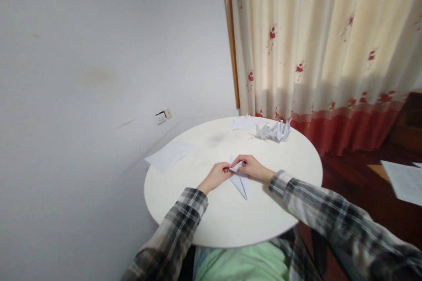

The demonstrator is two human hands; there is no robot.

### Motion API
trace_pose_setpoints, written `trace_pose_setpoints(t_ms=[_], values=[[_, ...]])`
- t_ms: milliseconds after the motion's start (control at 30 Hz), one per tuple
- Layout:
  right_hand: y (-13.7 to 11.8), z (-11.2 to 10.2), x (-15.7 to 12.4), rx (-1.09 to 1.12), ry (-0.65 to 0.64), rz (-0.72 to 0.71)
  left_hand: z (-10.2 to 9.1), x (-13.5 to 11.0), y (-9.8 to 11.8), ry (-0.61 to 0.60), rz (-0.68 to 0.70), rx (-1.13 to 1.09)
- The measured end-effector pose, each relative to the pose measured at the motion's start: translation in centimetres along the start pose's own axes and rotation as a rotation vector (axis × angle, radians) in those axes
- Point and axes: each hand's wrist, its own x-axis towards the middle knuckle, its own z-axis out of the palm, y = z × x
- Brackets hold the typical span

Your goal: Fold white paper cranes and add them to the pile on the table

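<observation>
On the round white table, a piece of folded white paper (240,183) lies between my hands, its long narrow point aimed toward me. My left hand (218,175) pinches its left edge with thumb and forefinger. From the far right side, my right hand (250,166) grips the upper part, where a small flap stands raised. The fingers of both hands nearly meet at that flap, so the exact fold beneath them is hidden.
Several folded paper figures (274,131) stand in a cluster at the table's back right. Beside them lie paper scraps (244,123). A flat white sheet (169,155) overhangs the left edge of the table (224,224), near the wall. Written pages (402,181) lie at far right.
</observation>
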Motion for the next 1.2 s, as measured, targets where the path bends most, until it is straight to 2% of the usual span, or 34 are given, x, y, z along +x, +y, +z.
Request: trace_pose_setpoints(t_ms=[300, 500, 700, 900, 1200], values=[[0.3, 0.2, 0.0, -0.039, 0.042, -0.126, 0.2, -0.2, 0.5, 0.004, 0.001, 0.033], [0.6, 0.2, 0.1, -0.098, 0.064, -0.032, -0.1, -0.2, 1.1, -0.011, 0.013, 0.040], [0.2, 0.0, 0.1, -0.135, 0.115, -0.039, -0.1, -0.2, 1.1, -0.007, 0.018, 0.059], [-0.7, 0.1, -0.1, -0.040, 0.108, -0.097, 0.1, -0.1, 0.6, 0.006, 0.020, 0.069], [-0.7, 0.0, -0.3, -0.211, 0.100, -0.223, 0.0, -0.1, 0.9, -0.013, -0.014, 0.011]])
